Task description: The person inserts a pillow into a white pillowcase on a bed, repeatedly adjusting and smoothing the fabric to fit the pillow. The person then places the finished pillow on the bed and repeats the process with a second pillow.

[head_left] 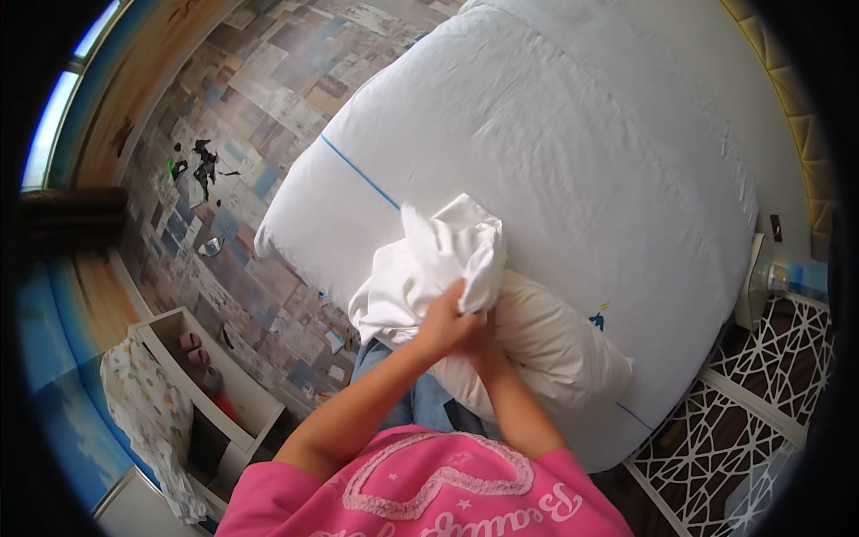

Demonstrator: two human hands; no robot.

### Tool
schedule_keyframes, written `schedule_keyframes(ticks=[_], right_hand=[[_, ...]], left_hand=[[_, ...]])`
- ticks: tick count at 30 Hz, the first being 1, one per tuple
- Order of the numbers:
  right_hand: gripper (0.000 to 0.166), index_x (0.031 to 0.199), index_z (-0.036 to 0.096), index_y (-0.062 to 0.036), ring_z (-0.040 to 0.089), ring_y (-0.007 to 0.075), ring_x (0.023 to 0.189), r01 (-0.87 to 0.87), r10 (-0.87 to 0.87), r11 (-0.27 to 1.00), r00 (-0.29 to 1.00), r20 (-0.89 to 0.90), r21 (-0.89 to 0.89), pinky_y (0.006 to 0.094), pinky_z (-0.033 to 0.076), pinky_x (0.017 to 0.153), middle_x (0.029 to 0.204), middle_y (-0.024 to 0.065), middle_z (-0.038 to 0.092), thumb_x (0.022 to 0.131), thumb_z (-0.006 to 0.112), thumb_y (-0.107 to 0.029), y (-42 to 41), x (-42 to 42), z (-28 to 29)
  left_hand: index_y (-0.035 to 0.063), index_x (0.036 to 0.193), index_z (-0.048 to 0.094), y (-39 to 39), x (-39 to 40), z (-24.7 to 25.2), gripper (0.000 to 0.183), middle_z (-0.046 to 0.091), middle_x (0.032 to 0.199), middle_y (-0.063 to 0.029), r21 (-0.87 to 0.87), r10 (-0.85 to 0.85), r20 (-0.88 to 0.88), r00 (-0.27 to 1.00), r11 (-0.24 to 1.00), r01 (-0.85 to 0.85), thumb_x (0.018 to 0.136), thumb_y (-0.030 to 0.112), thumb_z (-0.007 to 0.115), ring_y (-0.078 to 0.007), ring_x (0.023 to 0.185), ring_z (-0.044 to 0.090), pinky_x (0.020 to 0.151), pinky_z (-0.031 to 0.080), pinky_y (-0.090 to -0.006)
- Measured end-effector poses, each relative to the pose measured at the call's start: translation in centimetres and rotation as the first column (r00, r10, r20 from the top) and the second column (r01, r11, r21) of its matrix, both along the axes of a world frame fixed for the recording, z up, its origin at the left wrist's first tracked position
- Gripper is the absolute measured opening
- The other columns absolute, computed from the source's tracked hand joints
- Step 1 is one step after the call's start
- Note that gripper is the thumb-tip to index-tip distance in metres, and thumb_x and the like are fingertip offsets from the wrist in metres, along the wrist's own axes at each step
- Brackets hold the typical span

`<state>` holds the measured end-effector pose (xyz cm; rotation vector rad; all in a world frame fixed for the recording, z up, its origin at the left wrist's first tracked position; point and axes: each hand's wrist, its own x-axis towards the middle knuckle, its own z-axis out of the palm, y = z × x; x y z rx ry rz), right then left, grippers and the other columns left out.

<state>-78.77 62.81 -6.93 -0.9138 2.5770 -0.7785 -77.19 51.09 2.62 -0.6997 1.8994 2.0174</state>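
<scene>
My left hand is closed on a bunched white cloth, probably a pillowcase, whose loose folds rise beyond the fingers. Close against it, my right hand is mostly covered by the left hand and the cloth. Its fingers are hidden, so its grip is unclear. A cream-white pillow lies under and beside my right forearm, on the near edge of the bed. Some of the cloth lies against the pillow's far end; whether it encloses any of the pillow cannot be seen.
The bed has a white sheet with a blue line across it. An open drawer unit with a patterned cloth over it stands at left. Dark scraps litter the patterned floor. White lattice panels stand at right.
</scene>
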Motion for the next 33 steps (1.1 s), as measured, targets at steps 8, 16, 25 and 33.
schedule_keyframes(ticks=[8,16,25,33], right_hand=[[0.046,0.117,0.052,-0.0096,0.050,0.0323,0.111,0.043,-0.075,0.972,0.988,-0.132,-0.231,0.0451,0.034,0.095,0.114,0.0135,0.056,0.081,0.056,-0.037,1.5,1.6,-4.7],[0.063,0.127,0.044,-0.0077,0.042,0.0309,0.122,0.082,-0.083,0.997,0.993,-0.079,-0.012,0.0450,0.030,0.103,0.124,0.0163,0.049,0.079,0.057,-0.047,1.2,-0.2,-0.5],[0.065,0.126,0.046,-0.0069,0.040,0.0343,0.121,0.129,-0.129,0.992,0.992,-0.012,-0.001,0.0472,0.029,0.103,0.124,0.0170,0.049,0.077,0.058,-0.048,1.1,-0.5,-0.7],[0.067,0.126,0.047,-0.0061,0.039,0.0372,0.121,0.196,-0.203,0.978,0.973,0.109,0.072,0.0492,0.028,0.104,0.123,0.0177,0.049,0.076,0.059,-0.049,2.0,-2.5,-1.9]], left_hand=[[0.0038,0.113,0.059,1.5,-1.1,-0.1,0.047,0.063,0.103,-0.0201,-0.591,-0.221,-0.034,0.975,0.791,0.159,0.069,0.019,0.068,-0.0391,0.086,0.061,0.077,0.049,-0.0418],[0.0007,0.084,0.049,5.6,-2.7,-3.9,0.019,0.058,0.093,-0.0183,-0.739,-0.340,-0.093,0.936,0.653,0.164,0.069,0.007,0.058,-0.0381,0.098,0.053,0.087,0.041,-0.0442],[0.0019,0.093,0.054,3.1,-4.1,-0.7,0.033,0.060,0.085,-0.0174,-0.528,-0.277,-0.287,0.917,0.845,0.090,0.067,0.014,0.070,-0.0377,0.090,0.056,0.075,0.046,-0.0439],[0.0028,0.089,0.054,1.8,0.1,0.4,0.037,0.053,0.106,-0.0163,-0.707,-0.255,-0.514,0.819,0.666,-0.237,0.063,0.016,0.077,-0.0374,0.106,0.048,0.090,0.041,-0.0441]])
